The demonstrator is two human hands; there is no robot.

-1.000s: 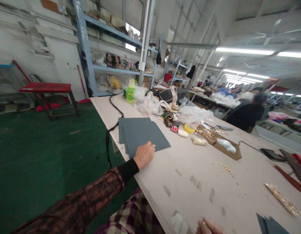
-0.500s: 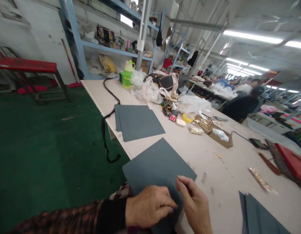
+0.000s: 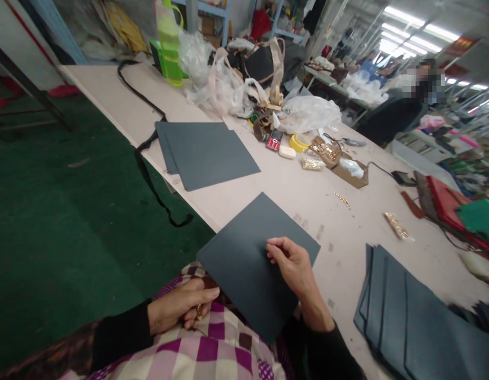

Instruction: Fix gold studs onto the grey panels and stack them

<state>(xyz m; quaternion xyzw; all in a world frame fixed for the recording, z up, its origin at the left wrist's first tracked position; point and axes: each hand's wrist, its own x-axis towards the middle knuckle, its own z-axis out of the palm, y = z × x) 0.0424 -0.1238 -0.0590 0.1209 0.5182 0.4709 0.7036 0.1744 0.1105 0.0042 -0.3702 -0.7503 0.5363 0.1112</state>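
Note:
A dark grey flat panel (image 3: 248,253) lies at the table's near edge, its lower corner reaching over my lap. Above its right half my right hand (image 3: 294,266) is closed in a pinch, fingertips close to the surface; whatever they hold is hidden. My left hand (image 3: 184,303) rests on the checkered apron (image 3: 212,343) by the panel's left edge. Its fingers are curled around small gold metal pieces (image 3: 199,312), partly showing. Two more overlapping grey panels (image 3: 216,153) lie farther up the table, and a fanned stack of grey panels (image 3: 418,311) is on the right.
Gold pieces (image 3: 341,199) lie loose mid-table, near a bag of them (image 3: 396,226) and a cardboard tray (image 3: 351,171). Yellow tape (image 3: 299,142), plastic bags (image 3: 228,84) and a green bottle (image 3: 169,47) stand farther back. A black strap (image 3: 149,174) hangs off the left edge. A person sits beyond.
My left hand has drawn back from the panel to my lap. The right hand has moved up and left over the panel. The view has tilted down, showing more of the right stack.

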